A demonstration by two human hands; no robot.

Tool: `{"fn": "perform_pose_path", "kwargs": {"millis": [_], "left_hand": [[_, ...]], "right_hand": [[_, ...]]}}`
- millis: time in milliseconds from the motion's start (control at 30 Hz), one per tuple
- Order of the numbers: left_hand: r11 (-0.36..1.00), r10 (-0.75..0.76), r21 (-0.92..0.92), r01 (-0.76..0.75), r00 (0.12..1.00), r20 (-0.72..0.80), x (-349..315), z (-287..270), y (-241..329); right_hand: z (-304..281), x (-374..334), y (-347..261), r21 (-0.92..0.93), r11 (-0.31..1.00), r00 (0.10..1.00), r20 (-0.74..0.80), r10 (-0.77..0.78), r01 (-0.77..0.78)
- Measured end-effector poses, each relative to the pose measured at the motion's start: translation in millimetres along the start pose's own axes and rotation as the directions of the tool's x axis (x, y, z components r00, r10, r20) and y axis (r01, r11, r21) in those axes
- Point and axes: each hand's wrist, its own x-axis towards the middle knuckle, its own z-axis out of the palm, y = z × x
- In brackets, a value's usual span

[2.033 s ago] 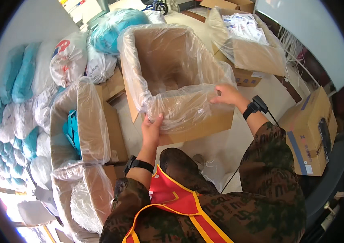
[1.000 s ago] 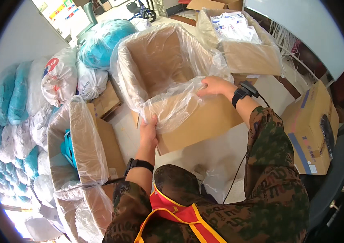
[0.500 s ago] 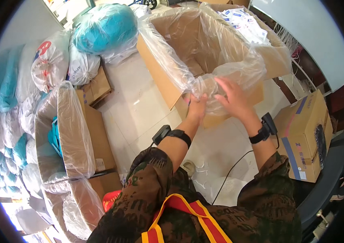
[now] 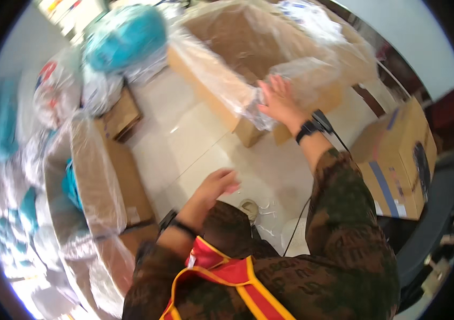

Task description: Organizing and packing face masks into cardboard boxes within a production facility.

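Observation:
A large cardboard box (image 4: 205,88) stands ahead of me, with a clear plastic liner (image 4: 312,69) folded over its rim. At its near corner, my right hand (image 4: 280,101) rests against the liner, fingers spread and not closed round anything. My left hand (image 4: 216,186) is apart from the box, over the floor in front of my body. Its fingers are slightly bent and a little blurred, and nothing shows in it. Black bands with small devices sit on both wrists.
At left stand lined cartons, one with teal fabric (image 4: 70,184) inside. Behind them are stuffed bags and a big teal bundle (image 4: 128,40). White packets (image 4: 312,20) fill a carton at the back right. A closed carton (image 4: 395,160) is at right, and a cable hangs from my right wrist.
My left hand has left the box corner and swung back toward my body. My right hand has moved left and up onto the liner at the rim. The view has shifted slightly.

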Motion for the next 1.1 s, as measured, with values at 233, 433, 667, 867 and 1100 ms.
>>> {"fn": "perform_pose_path", "kwargs": {"millis": [233, 433, 667, 867, 1100], "left_hand": [[0.979, -0.051, -0.199, -0.033, 0.914, -0.402, -166, -70, -47], [0.956, -0.093, -0.278, -0.091, 0.806, -0.584, -243, -110, -73], [0.926, -0.159, -0.375, -0.041, 0.859, -0.487, -204, -94, -45], [0.999, 0.038, 0.028, -0.029, 0.903, -0.428, -144, -36, -10], [0.951, 0.019, 0.296, 0.090, 0.938, -0.345, -112, 17, 14]], "right_hand": [[-7, 42, 29, -0.031, 0.998, 0.998, 0.032, 0.047, -0.047], [-28, 18, 23, 0.079, 0.997, 0.999, -0.032, 0.004, -0.002], [-89, -187, 161, 0.082, 0.965, 0.950, -0.177, 0.259, -0.248], [-170, -402, 293, 0.028, 0.551, 0.549, -0.054, 0.834, -0.834], [-188, -490, 356, -0.200, 0.387, 0.407, -0.064, 0.911, -0.900]]}}
